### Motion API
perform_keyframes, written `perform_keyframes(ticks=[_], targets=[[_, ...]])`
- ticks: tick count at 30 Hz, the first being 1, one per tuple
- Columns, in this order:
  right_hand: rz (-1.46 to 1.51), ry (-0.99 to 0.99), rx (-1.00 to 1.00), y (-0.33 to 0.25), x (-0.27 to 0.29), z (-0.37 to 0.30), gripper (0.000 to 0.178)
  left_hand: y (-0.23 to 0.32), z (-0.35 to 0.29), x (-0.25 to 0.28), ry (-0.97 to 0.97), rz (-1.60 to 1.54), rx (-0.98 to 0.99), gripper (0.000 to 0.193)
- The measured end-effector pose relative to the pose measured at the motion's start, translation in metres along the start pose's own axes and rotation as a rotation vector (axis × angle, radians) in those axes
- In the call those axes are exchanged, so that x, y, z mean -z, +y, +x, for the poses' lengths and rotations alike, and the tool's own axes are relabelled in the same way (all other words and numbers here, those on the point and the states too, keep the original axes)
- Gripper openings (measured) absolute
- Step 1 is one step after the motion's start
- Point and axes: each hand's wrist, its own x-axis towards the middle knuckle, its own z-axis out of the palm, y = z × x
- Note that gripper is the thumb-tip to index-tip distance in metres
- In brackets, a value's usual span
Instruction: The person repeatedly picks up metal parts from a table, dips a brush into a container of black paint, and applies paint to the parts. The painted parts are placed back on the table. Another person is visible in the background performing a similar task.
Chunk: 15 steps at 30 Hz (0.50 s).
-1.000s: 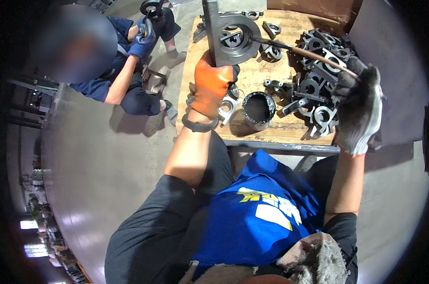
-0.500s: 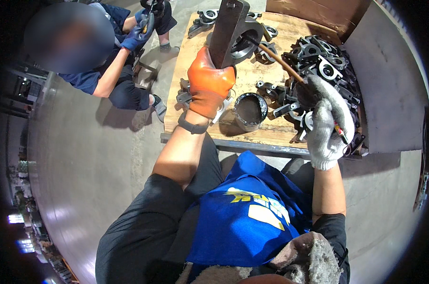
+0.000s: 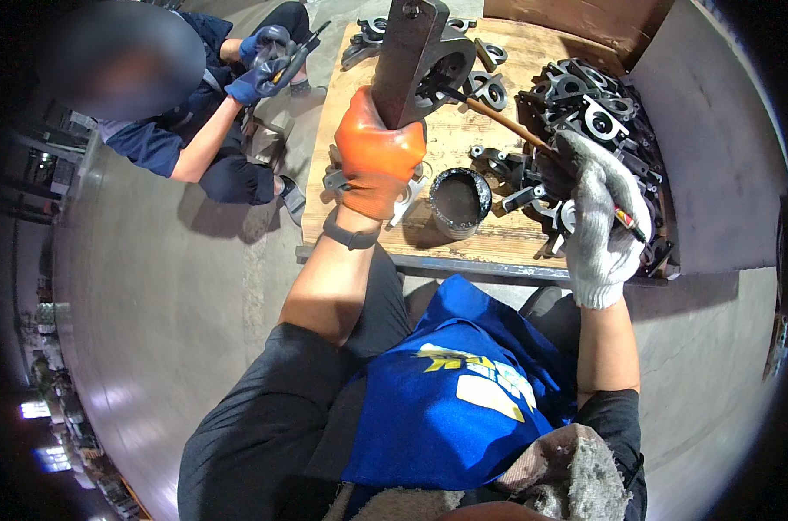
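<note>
My left hand (image 3: 379,161), in an orange coated glove, grips a dark metal bracket (image 3: 409,61) by its lower end and holds it up above the table. The bracket has a flat block side and a round bore facing right. A thin wooden-handled brush (image 3: 509,127) is pinched in my right hand (image 3: 604,227), which wears a white knit glove. The brush's dark tip reaches into the bore; the bristles are hard to make out there. Below and between my hands stands an open can (image 3: 460,205) of dark liquid, its rim smeared black.
A wooden tabletop (image 3: 498,247) carries a heap of dark metal brackets (image 3: 598,113) at right and several loose ones (image 3: 488,89) at the far side. A grey panel (image 3: 715,148) and a brown cardboard wall (image 3: 576,30) bound it. Far left, a co-worker's blue-gloved hands (image 3: 268,69) hold a dark part.
The bracket and my left hand have shifted slightly left. The brush tip has moved lower in the bore, and my right hand a little right. The co-worker's hands have moved too.
</note>
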Motion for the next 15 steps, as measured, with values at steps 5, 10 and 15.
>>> perform_keyframes(ticks=[5,10,15], targets=[[0.277,0.071,-0.156,0.002,-0.005,-0.001,0.029,-0.007,0.001,0.001,-0.006,0.035,0.006,0.024],[0.365,0.065,-0.21,-0.005,-0.003,0.0,0.031,-0.009,0.0,0.003,-0.012,0.081,0.002,0.024],[0.286,0.072,-0.122,0.007,0.003,0.001,0.032,-0.006,-0.001,0.001,-0.021,-0.002,0.055,0.022]])
